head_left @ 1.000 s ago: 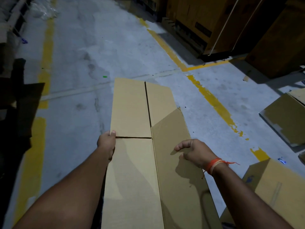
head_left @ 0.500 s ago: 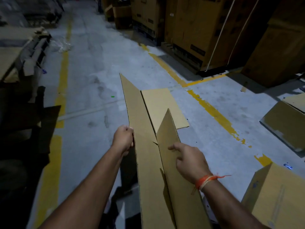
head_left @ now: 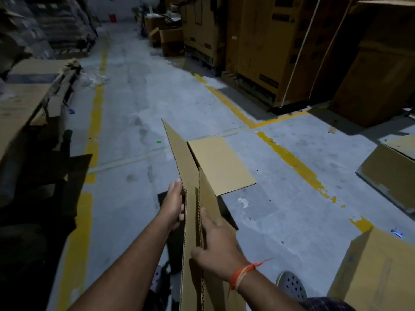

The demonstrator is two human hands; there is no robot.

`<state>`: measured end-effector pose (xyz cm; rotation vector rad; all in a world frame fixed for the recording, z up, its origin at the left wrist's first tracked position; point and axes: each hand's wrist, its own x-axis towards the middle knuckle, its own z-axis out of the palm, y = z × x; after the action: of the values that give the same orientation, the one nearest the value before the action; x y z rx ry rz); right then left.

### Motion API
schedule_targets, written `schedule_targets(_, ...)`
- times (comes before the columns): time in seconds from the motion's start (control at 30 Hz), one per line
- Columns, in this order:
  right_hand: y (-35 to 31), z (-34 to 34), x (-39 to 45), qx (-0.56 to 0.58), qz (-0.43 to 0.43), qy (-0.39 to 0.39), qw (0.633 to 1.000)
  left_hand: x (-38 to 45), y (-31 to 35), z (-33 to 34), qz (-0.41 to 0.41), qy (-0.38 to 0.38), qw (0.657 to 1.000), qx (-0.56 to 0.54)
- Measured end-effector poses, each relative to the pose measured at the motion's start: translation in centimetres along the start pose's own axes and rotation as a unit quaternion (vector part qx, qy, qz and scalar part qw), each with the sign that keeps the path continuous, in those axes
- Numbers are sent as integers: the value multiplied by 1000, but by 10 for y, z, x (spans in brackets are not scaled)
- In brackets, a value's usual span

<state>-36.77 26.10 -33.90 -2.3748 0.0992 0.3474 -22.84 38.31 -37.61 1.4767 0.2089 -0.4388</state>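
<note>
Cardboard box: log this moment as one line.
cardboard box: upright, partly opened, flap out right | left hand: grips left side | right hand: pinches right side

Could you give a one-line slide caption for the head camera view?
Left hand and right hand hold a folded cardboard box on edge over the concrete floor.
</note>
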Motion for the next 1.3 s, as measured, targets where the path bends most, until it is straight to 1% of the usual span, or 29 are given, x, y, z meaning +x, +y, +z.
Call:
schedule_targets(0.03, 0, 4, 3, 15, 0, -10, 1000, 1, 4, 3, 12, -18, 1000, -11)
schedule_targets(0.1, 0, 11, 7, 43, -15, -24, 999, 3, 9, 7, 29, -23, 999, 3)
schedule_targets(0.27, 7, 16, 12, 100, -32, -63, 992, 17, 13, 20, 22, 31, 992, 121)
schedule_targets(0.3, 10, 14, 14, 117, -27, -79, 990, 18, 14, 22, 29, 30, 990, 136)
schedule_targets(0.4, 16, 4, 15, 176, -1, -112, 978, 20, 16, 28, 55, -10, 988, 141)
schedule_targets(0.53, 23, -5, 8, 160, 18, -90, 983, 19, 21, 38, 88, -75, 986, 121)
schedule_targets(0.6, 28, -4, 7, 151, 23, -72, 986, 19, 23, 37, 111, -95, 983, 108)
schedule_targets(0.67, 34, -3, 9, 129, 22, -49, 990, 20, 24, 30, 123, -94, 984, 90)
schedule_targets(0.73, 41, -2, 15, 88, 24, -33, 995, 25, 25, 18, 129, -70, 985, 84)
schedule_targets(0.8, 50, 0, 27, 82, 46, -27, 995, 36, 22, 0, 121, -51, 988, 85)
schedule_targets(0.9, 70, 5, 55, 88, 94, -29, 991, 62, 5, -31, 95, -21, 985, 140)
schedule_targets(1.0, 102, 17, 88, 33, 137, -43, 989, 87, -20, -63, 45, 13, 979, 200)
schedule_targets(1.1, 137, 33, 119, 12, 183, -48, 982, 109, -57, -95, -27, 43, 970, 238)
schedule_targets(1.17, 155, 45, 140, 3, 199, -52, 979, 121, -88, -112, -67, 38, 961, 266)
schedule_targets(1.3, 190, 74, 182, 1, 218, -68, 974, 145, -167, -134, -89, 30, 938, 333)
